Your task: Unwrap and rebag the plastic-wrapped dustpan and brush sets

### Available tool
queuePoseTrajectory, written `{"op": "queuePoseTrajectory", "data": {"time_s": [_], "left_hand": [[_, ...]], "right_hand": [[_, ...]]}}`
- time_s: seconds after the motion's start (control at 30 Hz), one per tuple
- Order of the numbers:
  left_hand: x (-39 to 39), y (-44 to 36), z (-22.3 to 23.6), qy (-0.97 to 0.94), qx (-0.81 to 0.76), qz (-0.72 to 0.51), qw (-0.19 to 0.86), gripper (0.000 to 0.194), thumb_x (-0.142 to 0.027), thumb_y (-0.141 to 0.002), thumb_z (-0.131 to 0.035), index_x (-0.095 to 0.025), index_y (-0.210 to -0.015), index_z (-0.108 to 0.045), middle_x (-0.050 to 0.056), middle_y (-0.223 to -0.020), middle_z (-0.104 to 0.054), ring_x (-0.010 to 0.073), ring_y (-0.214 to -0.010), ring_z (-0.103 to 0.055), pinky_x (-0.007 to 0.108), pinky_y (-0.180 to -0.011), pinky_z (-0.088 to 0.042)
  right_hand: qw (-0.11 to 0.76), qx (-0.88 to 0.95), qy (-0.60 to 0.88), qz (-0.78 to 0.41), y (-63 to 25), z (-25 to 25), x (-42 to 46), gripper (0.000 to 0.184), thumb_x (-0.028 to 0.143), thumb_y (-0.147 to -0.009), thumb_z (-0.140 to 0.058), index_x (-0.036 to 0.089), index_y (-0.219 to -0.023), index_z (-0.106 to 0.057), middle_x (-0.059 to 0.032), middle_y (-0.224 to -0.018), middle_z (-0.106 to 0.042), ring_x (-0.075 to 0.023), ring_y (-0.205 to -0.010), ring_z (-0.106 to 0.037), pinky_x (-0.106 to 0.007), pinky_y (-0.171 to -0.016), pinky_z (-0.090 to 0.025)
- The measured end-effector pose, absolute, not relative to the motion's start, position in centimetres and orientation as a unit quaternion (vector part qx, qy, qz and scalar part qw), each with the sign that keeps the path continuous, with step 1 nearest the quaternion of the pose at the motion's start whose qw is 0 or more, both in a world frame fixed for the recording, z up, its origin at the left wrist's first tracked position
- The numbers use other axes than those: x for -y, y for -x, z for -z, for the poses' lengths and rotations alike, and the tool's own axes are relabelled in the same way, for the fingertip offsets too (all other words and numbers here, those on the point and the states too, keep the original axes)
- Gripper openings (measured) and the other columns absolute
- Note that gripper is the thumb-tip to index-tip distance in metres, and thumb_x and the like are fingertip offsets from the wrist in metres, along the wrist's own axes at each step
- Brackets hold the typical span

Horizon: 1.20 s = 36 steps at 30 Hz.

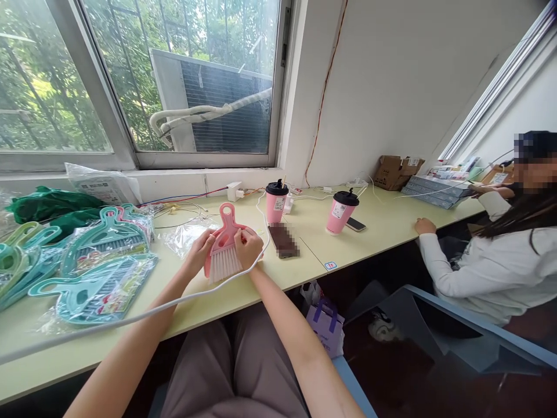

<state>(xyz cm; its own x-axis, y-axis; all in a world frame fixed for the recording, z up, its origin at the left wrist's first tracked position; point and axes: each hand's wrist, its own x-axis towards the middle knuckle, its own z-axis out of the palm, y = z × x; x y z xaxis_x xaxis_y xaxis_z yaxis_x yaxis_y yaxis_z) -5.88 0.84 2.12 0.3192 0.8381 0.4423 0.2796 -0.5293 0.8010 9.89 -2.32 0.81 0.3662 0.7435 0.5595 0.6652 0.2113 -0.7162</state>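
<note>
A pink dustpan and brush set (226, 247) is held up just above the near edge of the table, handle upward and pale bristles facing me. My left hand (198, 253) grips its left side, the thumb along the edge. On the other side, my right hand (249, 247) is closed on the set's right part, with its fingertips bent in against the brush. A white cable (224, 285) passes in front of the bristles. Clear plastic wrap (185, 237) lies crumpled on the table just left of the set.
Wrapped teal dustpan sets (93, 290) and a green bag (54, 206) fill the left of the table (300, 276). Two pink cups (337, 216) with black lids and a dark phone (284, 240) stand or lie to the right. A co-worker (491, 273) sits far right.
</note>
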Motion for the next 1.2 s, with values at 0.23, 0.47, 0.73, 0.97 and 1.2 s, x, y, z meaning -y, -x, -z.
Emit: {"op": "queuePoseTrajectory", "data": {"time_s": [0.23, 0.47, 0.73, 0.97, 1.2], "left_hand": [[-0.5, 6.1, -1.4, -0.748, -0.409, -0.49, 0.179, 0.04, -0.049, -0.092, -0.039, -0.021, -0.1, -0.066, 0.004, -0.089, -0.069, 0.021, -0.08, -0.06, 0.031, -0.075, -0.046], [-0.6, 7.4, -0.2, -0.757, -0.403, -0.503, 0.111, 0.036, -0.043, -0.083, -0.049, -0.021, -0.106, -0.065, 0.005, -0.091, -0.071, 0.0205, -0.078, -0.063, 0.03, -0.073, -0.048], [0.2, 8.3, -1.2, -0.765, -0.404, -0.498, 0.058, 0.038, -0.042, -0.081, -0.046, -0.017, -0.103, -0.064, 0.006, -0.085, -0.071, 0.019, -0.07, -0.063, 0.028, -0.064, -0.048], [-1.3, 8.9, -0.6, -0.769, -0.429, -0.473, -0.033, 0.035, -0.041, -0.086, -0.044, -0.019, -0.104, -0.064, 0.009, -0.091, -0.072, 0.0215, -0.074, -0.065, 0.028, -0.063, -0.046], [-1.2, 7.9, 0.3, -0.759, -0.432, -0.483, -0.067, 0.032, -0.037, -0.09, -0.045, -0.019, -0.108, -0.063, 0.011, -0.09, -0.07, 0.0226, -0.076, -0.064, 0.028, -0.063, -0.043]], "right_hand": [[0.537, 0.603, 0.589, -0.028, -10.0, -0.2, 2.0, 0.035, 0.031, -0.095, -0.048, 0.023, -0.067, -0.066, -0.0055, -0.074, -0.059, -0.0189, -0.077, -0.059, -0.028, -0.075, -0.045], [0.472, 0.666, 0.576, 0.042, -9.8, -0.3, 2.7, 0.039, 0.034, -0.096, -0.047, 0.022, -0.064, -0.065, -0.0045, -0.07, -0.059, -0.0151, -0.067, -0.057, -0.024, -0.068, -0.045], [0.458, 0.655, 0.584, 0.142, -8.2, -0.5, 3.6, 0.039, 0.031, -0.096, -0.047, 0.021, -0.063, -0.065, -0.0019, -0.065, -0.059, -0.012, -0.06, -0.055, -0.022, -0.063, -0.045], [0.492, 0.611, 0.618, 0.041, -6.5, -1.6, 4.1, 0.027, 0.026, -0.097, -0.045, 0.019, -0.083, -0.068, -0.0043, -0.09, -0.069, -0.0159, -0.079, -0.063, -0.024, -0.074, -0.047], [0.577, 0.521, 0.626, -0.056, -5.1, -2.1, 3.4, 0.029, 0.022, -0.1, -0.036, 0.017, -0.09, -0.062, -0.0069, -0.093, -0.069, -0.018, -0.087, -0.063, -0.027, -0.077, -0.047]]}}
